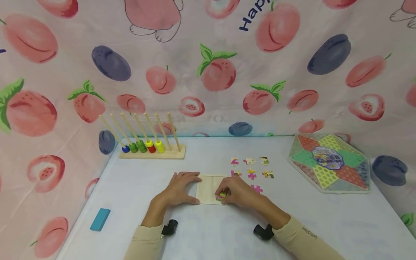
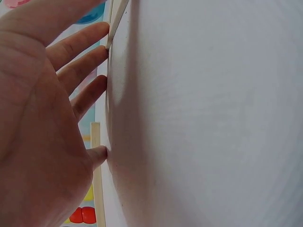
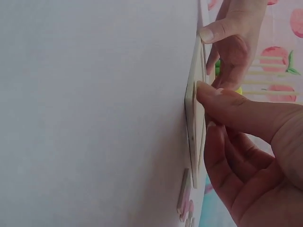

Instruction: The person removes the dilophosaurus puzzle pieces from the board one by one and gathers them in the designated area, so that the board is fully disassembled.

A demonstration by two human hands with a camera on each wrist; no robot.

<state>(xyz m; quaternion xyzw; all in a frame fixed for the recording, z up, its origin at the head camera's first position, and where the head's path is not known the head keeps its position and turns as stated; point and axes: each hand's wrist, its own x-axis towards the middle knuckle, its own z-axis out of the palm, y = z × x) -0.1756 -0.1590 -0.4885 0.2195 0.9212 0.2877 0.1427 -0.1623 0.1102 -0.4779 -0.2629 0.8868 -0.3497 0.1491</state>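
On the table lies a small wooden puzzle tray with a raised rim. My left hand rests at its left side, thumb by the near corner and index finger by the far corner. In the left wrist view, the fingers look fairly straight, with tips along the tray edge and tabletop. My right hand pinches a colourful jigsaw piece over the tray's right part. Its thumb touches the tray in the right wrist view, where the piece is hidden. Several loose jigsaw pieces lie to the right, beyond this hand.
A wooden peg rack with coloured beads stands at the back left. A blue block lies at the near left. At the back right sits a hexagonal game box. Fruit-printed cloth hangs behind the table.
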